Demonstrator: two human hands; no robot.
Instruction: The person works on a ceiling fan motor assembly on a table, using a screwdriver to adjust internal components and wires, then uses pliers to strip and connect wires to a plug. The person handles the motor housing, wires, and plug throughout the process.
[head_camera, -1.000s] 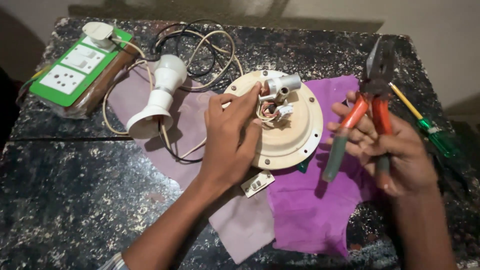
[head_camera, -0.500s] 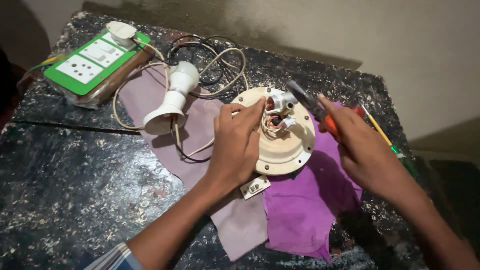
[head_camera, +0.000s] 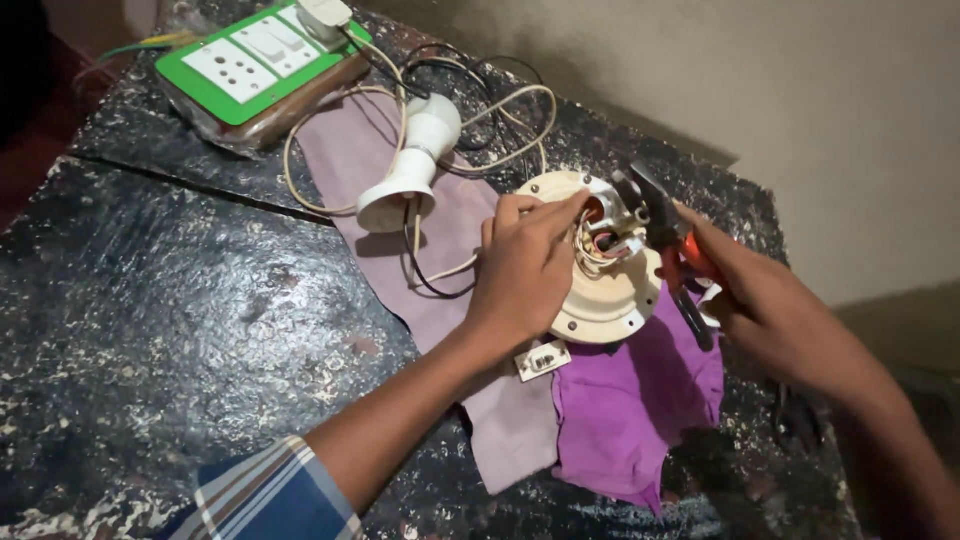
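Observation:
A round cream-coloured electrical base (head_camera: 610, 300) with copper windings and wires at its centre lies on a purple cloth (head_camera: 630, 410). My left hand (head_camera: 525, 265) rests on top of the base, fingers pressing near the centre. My right hand (head_camera: 770, 305) grips pliers (head_camera: 665, 235) with red handles, and their dark jaws reach into the middle of the base from the right.
A white lamp holder (head_camera: 410, 170) with looped cream and black cables lies on a lilac cloth behind the base. A green and white switch board (head_camera: 255, 65) sits at the back left. A small white switch part (head_camera: 543, 360) lies by the base. The black speckled tabletop (head_camera: 180, 330) ends at the right.
My right hand has brought the pliers from the right side in to the centre of the base. The left hand has stayed on the base. The camera has moved closer and to the right.

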